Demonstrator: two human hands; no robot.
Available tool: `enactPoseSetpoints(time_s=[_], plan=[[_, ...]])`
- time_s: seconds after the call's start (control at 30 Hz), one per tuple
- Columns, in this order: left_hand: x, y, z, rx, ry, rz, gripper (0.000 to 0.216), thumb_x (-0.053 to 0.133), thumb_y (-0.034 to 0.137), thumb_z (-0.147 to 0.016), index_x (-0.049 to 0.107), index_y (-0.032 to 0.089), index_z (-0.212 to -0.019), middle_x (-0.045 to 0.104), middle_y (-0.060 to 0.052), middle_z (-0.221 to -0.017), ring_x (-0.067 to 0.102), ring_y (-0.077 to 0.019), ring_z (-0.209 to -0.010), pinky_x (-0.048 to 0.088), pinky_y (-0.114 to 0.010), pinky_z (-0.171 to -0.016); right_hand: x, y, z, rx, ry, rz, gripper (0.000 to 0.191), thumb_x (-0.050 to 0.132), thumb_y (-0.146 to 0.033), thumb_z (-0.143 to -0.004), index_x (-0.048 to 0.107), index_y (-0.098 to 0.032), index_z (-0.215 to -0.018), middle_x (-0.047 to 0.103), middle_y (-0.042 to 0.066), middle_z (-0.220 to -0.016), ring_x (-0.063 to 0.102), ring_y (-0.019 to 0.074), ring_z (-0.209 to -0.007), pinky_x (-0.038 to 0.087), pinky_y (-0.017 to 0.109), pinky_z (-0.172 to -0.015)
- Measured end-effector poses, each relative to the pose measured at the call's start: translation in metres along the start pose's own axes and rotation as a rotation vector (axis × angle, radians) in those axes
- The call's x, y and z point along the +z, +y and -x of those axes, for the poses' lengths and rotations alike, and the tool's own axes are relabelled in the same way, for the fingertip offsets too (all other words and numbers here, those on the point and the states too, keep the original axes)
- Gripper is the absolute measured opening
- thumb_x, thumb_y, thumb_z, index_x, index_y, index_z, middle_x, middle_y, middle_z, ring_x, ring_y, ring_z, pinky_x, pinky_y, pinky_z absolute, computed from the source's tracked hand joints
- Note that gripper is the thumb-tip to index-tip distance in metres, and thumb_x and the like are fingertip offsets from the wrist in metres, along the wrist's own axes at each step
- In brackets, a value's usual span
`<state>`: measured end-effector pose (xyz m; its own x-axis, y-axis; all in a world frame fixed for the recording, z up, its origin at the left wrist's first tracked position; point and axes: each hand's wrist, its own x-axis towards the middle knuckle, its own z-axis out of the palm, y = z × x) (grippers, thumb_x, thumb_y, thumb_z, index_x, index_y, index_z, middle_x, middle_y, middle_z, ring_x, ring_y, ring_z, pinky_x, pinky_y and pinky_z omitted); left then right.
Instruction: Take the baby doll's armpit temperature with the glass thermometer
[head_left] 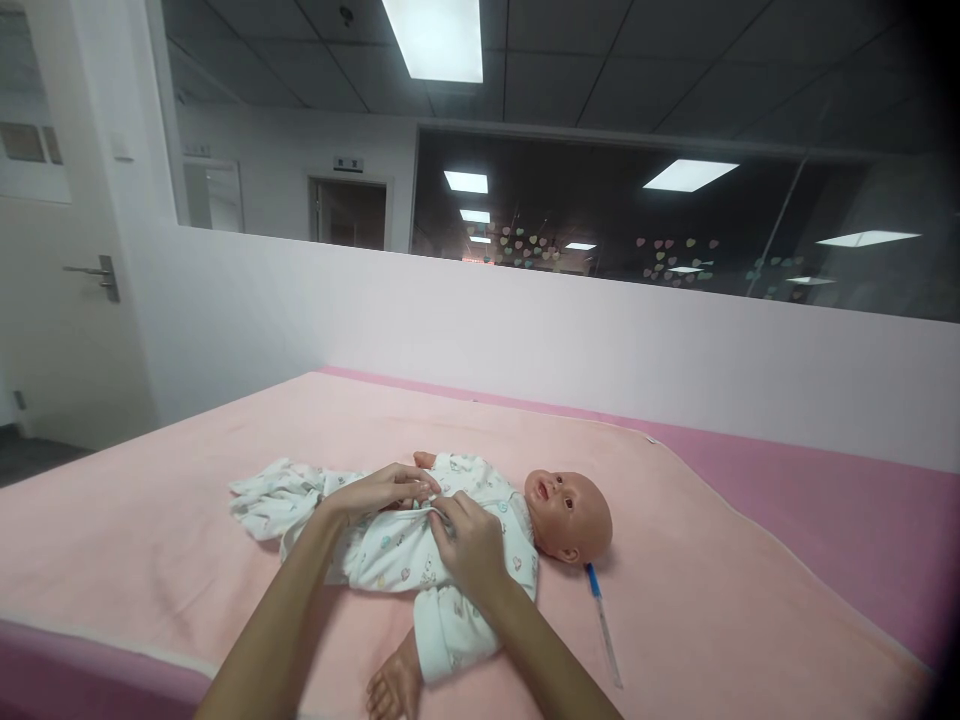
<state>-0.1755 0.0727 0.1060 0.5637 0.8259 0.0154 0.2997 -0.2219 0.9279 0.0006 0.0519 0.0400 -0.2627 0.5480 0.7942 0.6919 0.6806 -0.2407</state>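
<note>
A baby doll (568, 510) lies on its back on a pink blanket (187, 560), head to the right, dressed in a white printed romper (390, 560). My left hand (386, 490) rests on the doll's chest with its fingers pinched on the romper's front edge. My right hand (469, 545) lies just beside it, fingers closed on the same fabric near the chest. The doll's bare hand (394, 688) sticks out of a sleeve toward me. The romper's leg end (270, 495) lies loose to the left.
A thin blue-tipped thermometer or syringe (602, 620) lies on the blanket right of the doll. A low white partition wall (525, 330) runs behind the bed. A door with a handle (101, 275) stands at the far left.
</note>
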Motion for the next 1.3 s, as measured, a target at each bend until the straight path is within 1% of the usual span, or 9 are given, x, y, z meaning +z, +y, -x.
enactPoseSetpoints(time_s=[0.1, 0.17, 0.3, 0.5, 0.63, 0.83, 0.93, 1.03, 1.3], plan=[[0.000, -0.002, 0.001, 0.022, -0.049, 0.034, 0.046, 0.072, 0.032, -0.063, 0.054, 0.021, -0.104, 0.051, 0.002, -0.082, 0.039, -0.0070, -0.061, 0.032, -0.018, -0.055, 0.001, 0.000, 0.000, 0.014, -0.007, 0.002, 0.016, 0.045, -0.023, -0.084, 0.061, -0.024, -0.085, 0.054, -0.001, -0.068, 0.048, 0.0097, -0.058, 0.028, 0.023, -0.053], [0.000, -0.006, 0.001, 0.019, -0.042, 0.033, 0.049, 0.076, 0.026, -0.056, 0.054, 0.021, -0.100, 0.052, 0.003, -0.084, 0.041, -0.0072, -0.064, 0.034, -0.018, -0.058, 0.001, 0.000, 0.000, 0.019, -0.011, 0.001, 0.015, 0.046, -0.024, -0.084, 0.061, -0.025, -0.085, 0.054, -0.002, -0.068, 0.047, 0.0095, -0.057, 0.027, 0.023, -0.052], [-0.002, -0.013, -0.003, -0.002, -0.001, -0.004, 0.032, 0.074, 0.028, -0.060, 0.061, 0.015, -0.086, 0.058, 0.000, -0.080, 0.050, -0.0106, -0.072, 0.038, -0.021, -0.066, 0.001, 0.000, 0.000, 0.015, -0.014, 0.010, 0.015, 0.046, -0.026, -0.085, 0.061, -0.024, -0.082, 0.054, -0.001, -0.069, 0.047, 0.0096, -0.058, 0.026, 0.023, -0.052], [-0.005, -0.013, -0.004, -0.018, -0.010, -0.006, 0.030, 0.072, 0.031, -0.061, 0.068, 0.013, -0.085, 0.066, -0.004, -0.078, 0.056, -0.0148, -0.072, 0.041, -0.023, -0.066, -0.001, -0.001, 0.001, 0.002, -0.020, 0.015, 0.016, 0.043, -0.021, -0.085, 0.059, -0.022, -0.082, 0.055, -0.001, -0.071, 0.048, 0.0102, -0.060, 0.027, 0.023, -0.054], [-0.004, -0.011, -0.003, -0.001, -0.022, -0.011, 0.028, 0.071, 0.030, -0.062, 0.068, 0.013, -0.084, 0.066, -0.004, -0.078, 0.055, -0.0142, -0.071, 0.040, -0.022, -0.064, 0.000, 0.000, 0.001, 0.009, -0.009, 0.024, 0.016, 0.042, -0.020, -0.085, 0.058, -0.022, -0.084, 0.055, -0.001, -0.072, 0.049, 0.0103, -0.061, 0.028, 0.023, -0.054], [-0.004, -0.012, -0.003, -0.009, -0.055, 0.000, 0.026, 0.069, 0.031, -0.065, 0.067, 0.016, -0.086, 0.065, -0.002, -0.080, 0.055, -0.0141, -0.075, 0.039, -0.022, -0.067, 0.000, 0.000, 0.000, -0.005, 0.003, 0.009, 0.014, 0.042, -0.019, -0.084, 0.056, -0.021, -0.085, 0.056, 0.000, -0.072, 0.050, 0.0108, -0.062, 0.028, 0.023, -0.054], [-0.004, -0.012, -0.003, -0.007, -0.069, -0.020, 0.027, 0.067, 0.033, -0.067, 0.066, 0.016, -0.088, 0.064, -0.002, -0.078, 0.053, -0.0134, -0.072, 0.037, -0.022, -0.064, 0.001, 0.000, 0.001, 0.033, 0.012, -0.013, 0.010, 0.042, -0.020, -0.084, 0.051, -0.019, -0.085, 0.056, -0.001, -0.070, 0.051, 0.0106, -0.060, 0.028, 0.022, -0.053], [-0.004, -0.013, -0.004, -0.015, -0.064, -0.043, 0.029, 0.066, 0.036, -0.068, 0.066, 0.015, -0.089, 0.062, -0.001, -0.074, 0.050, -0.0122, -0.067, 0.035, -0.021, -0.059, 0.003, 0.000, 0.001, 0.075, -0.001, 0.000, 0.007, 0.042, -0.021, -0.084, 0.046, -0.019, -0.080, 0.054, -0.002, -0.066, 0.048, 0.0099, -0.054, 0.026, 0.022, -0.050], [-0.004, -0.014, -0.004, -0.032, -0.068, -0.018, 0.032, 0.067, 0.038, -0.066, 0.066, 0.015, -0.087, 0.062, -0.003, -0.077, 0.052, -0.0145, -0.071, 0.038, -0.023, -0.064, 0.003, 0.001, 0.001, 0.030, 0.016, 0.032, 0.007, 0.042, -0.017, -0.083, 0.047, -0.019, -0.078, 0.055, -0.002, -0.068, 0.048, 0.0088, -0.055, 0.028, 0.020, -0.050]])
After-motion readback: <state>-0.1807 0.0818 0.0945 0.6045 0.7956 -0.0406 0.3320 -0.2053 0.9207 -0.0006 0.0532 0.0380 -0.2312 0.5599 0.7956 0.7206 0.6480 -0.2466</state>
